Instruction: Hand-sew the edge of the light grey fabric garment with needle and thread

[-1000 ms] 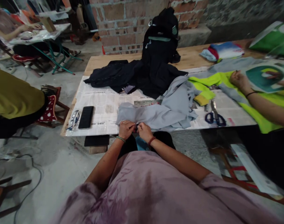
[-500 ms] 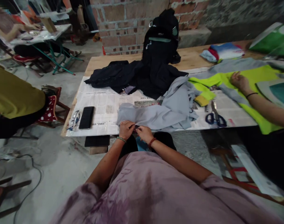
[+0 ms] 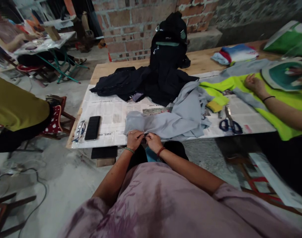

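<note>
At the table's front edge my left hand (image 3: 135, 139) and my right hand (image 3: 154, 142) are closed and almost touching. Between their fingertips is a small dark piece, too small to name, beside the near edge of a grey garment (image 3: 163, 123). The garment lies crumpled on newspaper (image 3: 108, 114), stretching to the right. Behind it is a heap of dark clothing (image 3: 126, 81). To the left of my hands lie a black phone (image 3: 92, 128) and a pair of glasses (image 3: 79, 131).
Blue-handled scissors (image 3: 230, 124) lie right of the garment. A co-worker's hand (image 3: 255, 84) rests on a yellow-green and grey garment (image 3: 234, 82), near an iron (image 3: 286, 75). A black backpack (image 3: 168, 43) stands at the back. A person sits on a stool (image 3: 55, 120) at left.
My hands stay together at the garment's near edge, with only a slight finger shift. On the right, the co-worker's iron has moved left and up over the yellow-green garment.
</note>
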Available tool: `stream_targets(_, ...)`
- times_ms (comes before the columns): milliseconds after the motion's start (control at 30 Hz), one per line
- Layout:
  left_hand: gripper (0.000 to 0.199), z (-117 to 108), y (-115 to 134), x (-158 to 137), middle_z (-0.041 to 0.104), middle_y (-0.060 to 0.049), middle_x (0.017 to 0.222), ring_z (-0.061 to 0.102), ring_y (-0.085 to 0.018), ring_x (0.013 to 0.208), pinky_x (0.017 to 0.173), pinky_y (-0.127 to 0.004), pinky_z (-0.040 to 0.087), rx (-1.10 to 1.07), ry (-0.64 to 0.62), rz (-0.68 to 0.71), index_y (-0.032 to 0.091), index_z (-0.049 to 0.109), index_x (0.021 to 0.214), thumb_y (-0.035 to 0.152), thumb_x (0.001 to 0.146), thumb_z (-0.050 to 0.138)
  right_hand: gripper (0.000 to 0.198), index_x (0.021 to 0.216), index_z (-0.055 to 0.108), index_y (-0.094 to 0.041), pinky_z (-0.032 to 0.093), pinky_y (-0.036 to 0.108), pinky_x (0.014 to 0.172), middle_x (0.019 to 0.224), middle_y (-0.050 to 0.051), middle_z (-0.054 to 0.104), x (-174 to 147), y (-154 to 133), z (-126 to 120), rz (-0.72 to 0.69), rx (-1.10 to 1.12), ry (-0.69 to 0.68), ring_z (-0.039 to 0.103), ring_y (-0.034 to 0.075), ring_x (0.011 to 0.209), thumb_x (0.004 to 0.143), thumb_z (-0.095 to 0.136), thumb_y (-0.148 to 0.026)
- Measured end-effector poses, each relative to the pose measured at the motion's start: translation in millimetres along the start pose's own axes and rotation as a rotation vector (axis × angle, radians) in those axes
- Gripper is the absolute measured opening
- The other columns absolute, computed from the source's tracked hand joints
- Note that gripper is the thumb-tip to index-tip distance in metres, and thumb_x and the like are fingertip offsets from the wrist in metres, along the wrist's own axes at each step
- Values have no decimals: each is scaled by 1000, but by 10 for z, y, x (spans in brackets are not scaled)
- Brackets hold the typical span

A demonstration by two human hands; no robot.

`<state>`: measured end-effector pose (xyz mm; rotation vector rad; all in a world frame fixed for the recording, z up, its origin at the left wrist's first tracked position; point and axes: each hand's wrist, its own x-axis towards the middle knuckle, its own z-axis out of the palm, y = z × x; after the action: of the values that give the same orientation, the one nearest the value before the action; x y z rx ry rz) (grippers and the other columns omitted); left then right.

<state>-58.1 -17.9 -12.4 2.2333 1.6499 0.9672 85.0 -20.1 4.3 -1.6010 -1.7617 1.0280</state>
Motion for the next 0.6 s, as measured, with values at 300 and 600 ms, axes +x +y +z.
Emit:
stream_targets(300, 13, -26, 22, -5, 70, -1, 81, 61, -15, 82, 81, -34, 39, 63, -37, -17, 24, 69, 83, 17, 80, 57, 24, 79, 65, -18, 36, 18, 45, 62, 0, 63, -1, -184, -252, 120, -46, -310, 51, 7, 41, 84, 43, -26)
stream_targets(600, 15, -35, 10, 3, 69, -2, 80, 62, -15, 80, 78, -32, 43, -25, 2, -25, 22, 68, 85, 19, 82, 55, 23, 78, 71, -20, 39, 25, 73, 87, 6, 68, 141, -280, -1025, -265, -441, -35, 58, 18, 87, 82, 53, -32)
